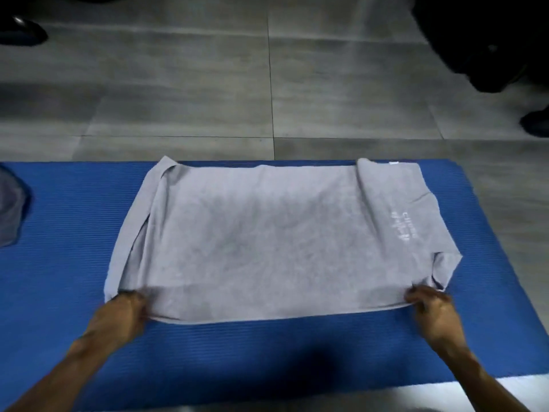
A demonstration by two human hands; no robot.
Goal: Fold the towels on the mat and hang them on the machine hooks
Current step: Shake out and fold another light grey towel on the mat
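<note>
A grey towel point(267, 236) lies spread across the blue ribbed mat point(74, 263), its left and right ends folded inward and pale lettering near its right end. My left hand point(127, 310) grips the towel's near left corner. My right hand point(430, 307) pinches the near right corner. Both hands hold the near edge just above the mat. No machine hooks are in view.
Another greyish cloth point(10, 209) lies on the mat at the far left edge. Grey tiled floor point(267, 84) stretches beyond the mat. Dark shoes point(20, 29) stand at the top left, and a dark shape with another shoe point(534, 123) fills the top right.
</note>
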